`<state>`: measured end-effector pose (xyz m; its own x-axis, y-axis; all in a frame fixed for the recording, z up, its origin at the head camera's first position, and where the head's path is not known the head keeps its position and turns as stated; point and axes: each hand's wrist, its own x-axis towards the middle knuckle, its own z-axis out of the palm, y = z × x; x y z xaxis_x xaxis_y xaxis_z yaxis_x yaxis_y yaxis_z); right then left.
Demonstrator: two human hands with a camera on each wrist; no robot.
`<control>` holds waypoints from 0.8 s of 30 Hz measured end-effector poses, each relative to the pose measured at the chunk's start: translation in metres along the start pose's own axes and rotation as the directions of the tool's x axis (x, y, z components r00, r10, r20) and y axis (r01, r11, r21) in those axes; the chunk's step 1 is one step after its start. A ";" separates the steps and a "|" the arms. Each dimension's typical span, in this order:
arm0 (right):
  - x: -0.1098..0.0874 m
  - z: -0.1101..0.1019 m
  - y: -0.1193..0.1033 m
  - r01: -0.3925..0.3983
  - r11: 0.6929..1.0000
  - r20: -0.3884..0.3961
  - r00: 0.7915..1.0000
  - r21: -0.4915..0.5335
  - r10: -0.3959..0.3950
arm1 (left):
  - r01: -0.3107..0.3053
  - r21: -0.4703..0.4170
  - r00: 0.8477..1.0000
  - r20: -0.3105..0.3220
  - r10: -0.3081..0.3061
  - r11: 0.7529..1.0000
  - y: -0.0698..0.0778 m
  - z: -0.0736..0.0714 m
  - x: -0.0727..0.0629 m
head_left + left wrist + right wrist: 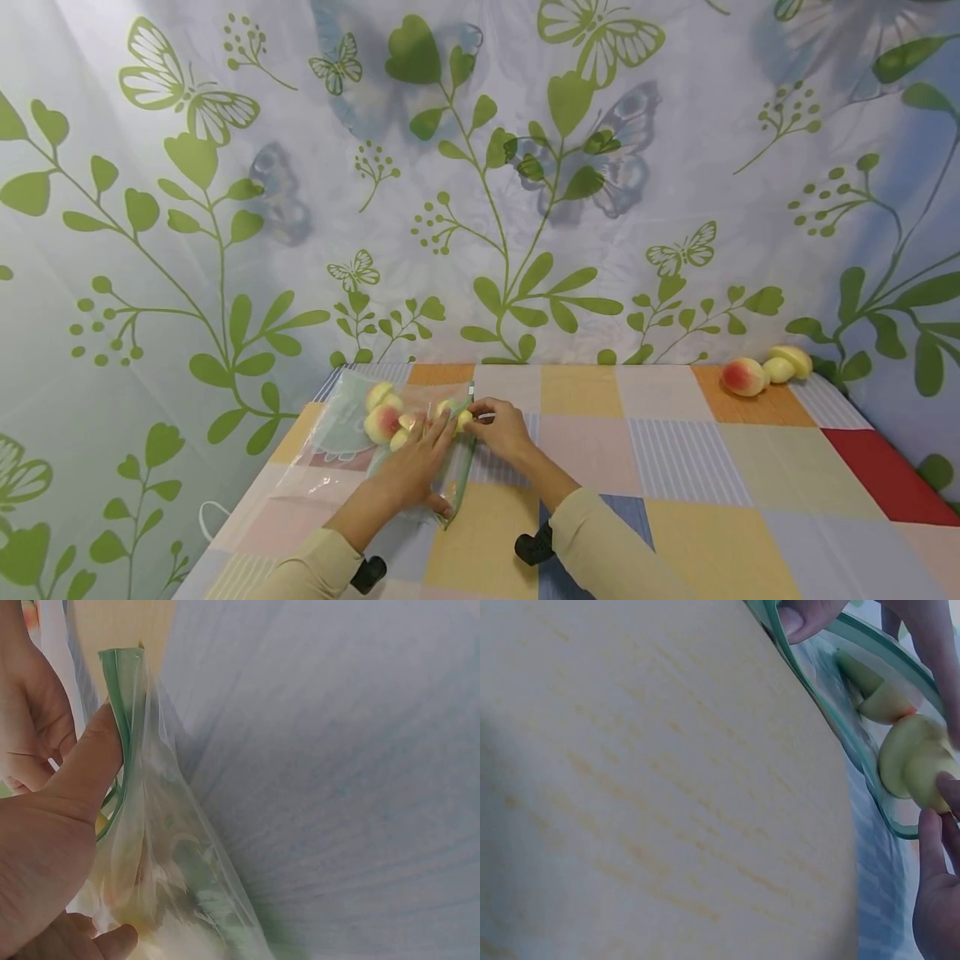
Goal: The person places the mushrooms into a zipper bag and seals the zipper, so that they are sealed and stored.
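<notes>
A clear zip bag (337, 437) with a green rim lies on the patchwork cloth, its mouth parted towards the right. Through the plastic show a red-and-yellow toy peach (381, 425) and pale yellow pieces. My left hand (412, 471) spreads over the bag and holds its mouth apart, the thumb at the green rim near the lower corner. At the bag's mouth, my right hand (504, 429) pinches a pale yellow toy mushroom (930, 769) by its stem. In the right wrist view the mushroom's cap faces into the bag. Part of it is hidden by fingers.
At the table's far right corner lie another toy peach (742, 377) and a yellow toy mushroom (782, 368). Behind the table hangs a curtain (480, 225) printed with leaves and butterflies. A white cord (206, 521) loops beside the table's left edge.
</notes>
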<state>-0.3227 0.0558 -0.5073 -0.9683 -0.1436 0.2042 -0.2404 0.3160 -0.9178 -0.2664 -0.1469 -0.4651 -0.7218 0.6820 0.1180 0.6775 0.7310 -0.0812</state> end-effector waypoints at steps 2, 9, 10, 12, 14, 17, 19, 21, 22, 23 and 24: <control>0.001 0.001 -0.001 -0.014 1.000 -0.004 1.000 0.007 0.014 | -0.001 0.005 1.000 0.002 0.001 1.000 0.000 0.000 0.000; 0.002 0.003 -0.002 -0.020 1.000 -0.001 1.000 0.015 0.020 | -0.003 0.018 1.000 0.006 0.003 1.000 -0.001 0.001 0.000; 0.002 0.003 -0.002 -0.016 1.000 -0.002 1.000 0.013 0.016 | -0.006 0.024 1.000 0.003 0.006 1.000 -0.001 0.001 0.000; 0.003 0.003 -0.001 -0.015 1.000 -0.007 1.000 0.009 0.015 | -0.017 0.047 1.000 -0.001 0.017 0.999 -0.001 0.002 0.001; 0.004 0.004 -0.001 -0.011 1.000 -0.016 1.000 0.001 0.011 | -0.027 0.069 1.000 -0.007 0.028 0.997 -0.001 0.002 0.001; 0.006 0.006 -0.001 0.002 1.000 -0.027 1.000 -0.022 -0.002 | -0.041 0.102 0.999 -0.008 0.042 0.994 -0.001 0.002 0.001; 0.007 0.008 -0.001 0.009 0.999 -0.032 0.999 -0.037 -0.010 | -0.042 0.111 0.999 -0.007 0.044 0.993 -0.001 0.002 0.000; 0.008 0.009 -0.002 0.009 0.999 -0.038 0.999 -0.049 -0.010 | -0.042 0.112 0.999 -0.005 0.043 0.993 -0.002 0.003 0.000; 0.008 0.009 -0.002 0.003 0.999 -0.038 0.999 -0.051 -0.005 | -0.040 0.104 0.999 -0.005 0.041 0.994 -0.002 0.003 0.000; 0.008 0.009 -0.002 0.003 0.998 -0.041 0.999 -0.055 -0.005 | -0.037 0.096 0.999 -0.005 0.037 0.995 -0.002 0.003 0.000; 0.008 0.009 -0.002 0.002 0.999 -0.042 0.999 -0.054 -0.004 | -0.034 0.087 0.999 -0.005 0.034 0.996 -0.002 0.003 0.000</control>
<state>-0.3297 0.0456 -0.5070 -0.9693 -0.1049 0.2222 -0.2454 0.3656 -0.8979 -0.2680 -0.1479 -0.4674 -0.6974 0.7066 0.1197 0.6866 0.7067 -0.1708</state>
